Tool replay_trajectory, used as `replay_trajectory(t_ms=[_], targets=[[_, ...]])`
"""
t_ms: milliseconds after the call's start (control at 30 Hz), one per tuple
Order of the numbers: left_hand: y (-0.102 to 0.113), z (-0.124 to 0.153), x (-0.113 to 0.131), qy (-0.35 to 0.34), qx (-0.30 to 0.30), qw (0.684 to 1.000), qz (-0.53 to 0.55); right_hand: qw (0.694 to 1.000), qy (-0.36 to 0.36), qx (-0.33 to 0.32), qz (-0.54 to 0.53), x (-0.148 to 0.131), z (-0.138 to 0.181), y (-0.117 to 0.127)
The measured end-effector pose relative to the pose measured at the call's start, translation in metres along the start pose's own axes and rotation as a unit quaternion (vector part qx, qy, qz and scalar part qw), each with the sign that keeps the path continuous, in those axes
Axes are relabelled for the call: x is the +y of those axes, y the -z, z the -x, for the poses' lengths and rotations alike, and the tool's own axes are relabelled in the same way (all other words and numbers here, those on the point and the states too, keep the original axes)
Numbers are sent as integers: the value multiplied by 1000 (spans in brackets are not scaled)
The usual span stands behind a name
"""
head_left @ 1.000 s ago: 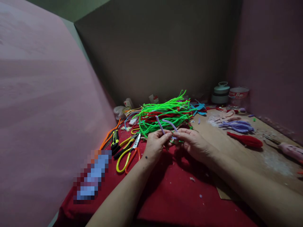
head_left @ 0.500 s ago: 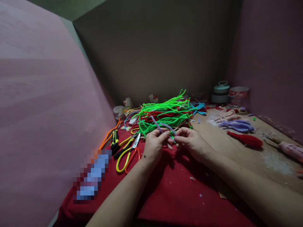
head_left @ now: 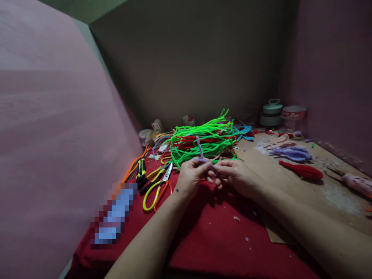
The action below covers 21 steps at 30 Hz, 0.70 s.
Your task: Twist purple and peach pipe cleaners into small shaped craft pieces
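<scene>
A lavender pipe cleaner is bent between my two hands, one length standing up and another lying across toward the left. My left hand pinches it between thumb and forefinger. Close beside it, my right hand grips the other part, fingertips almost touching the left ones. Where the strands meet is partly covered by my fingers. Just beyond my hands lies a heap of green pipe cleaners with some red ones among them.
Scissors, pliers and a box cutter lie to the left on the red cloth. On the cardboard at right are a purple bundle, a red bundle and a pink-handled tool. Containers stand behind.
The pipe cleaner's strands have shifted: one now stands more upright and the other points left across it. My right hand has turned slightly, its fingers closer to my left hand.
</scene>
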<state>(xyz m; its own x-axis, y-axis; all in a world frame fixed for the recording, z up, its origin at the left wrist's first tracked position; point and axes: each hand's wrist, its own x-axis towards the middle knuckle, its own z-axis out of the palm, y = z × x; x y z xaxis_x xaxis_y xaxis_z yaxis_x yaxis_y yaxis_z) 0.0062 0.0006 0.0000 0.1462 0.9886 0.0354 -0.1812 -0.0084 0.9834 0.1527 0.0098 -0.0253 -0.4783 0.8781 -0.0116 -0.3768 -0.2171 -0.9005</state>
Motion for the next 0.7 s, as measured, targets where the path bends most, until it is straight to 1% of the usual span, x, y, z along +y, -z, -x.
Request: replay_trajectory(t_ms=[67,167,233,333,467,600,700], targets=[[1,-1,0,2,0,1000,-14,999,-20,-24,-28,0,0,2],[2,-1,2,5,11,999,-29,996,-52,-40,-65,1,0,4],[1,-1,4,3,18,999,-40,992,-70,-42,-97,2,0,4],[-1,0,5,-11,9,999,-51,985,-86,-40,-141,5,-1,4],[-1,1,3,-32,5,998,-51,983,-79,-37,-160,6,-1,3],[-4,2,3,-37,34,997,-56,987,-57,-15,-152,5,-2,0],[-6,4,4,-44,45,996,-61,990,-32,3,-137,5,-1,-3]])
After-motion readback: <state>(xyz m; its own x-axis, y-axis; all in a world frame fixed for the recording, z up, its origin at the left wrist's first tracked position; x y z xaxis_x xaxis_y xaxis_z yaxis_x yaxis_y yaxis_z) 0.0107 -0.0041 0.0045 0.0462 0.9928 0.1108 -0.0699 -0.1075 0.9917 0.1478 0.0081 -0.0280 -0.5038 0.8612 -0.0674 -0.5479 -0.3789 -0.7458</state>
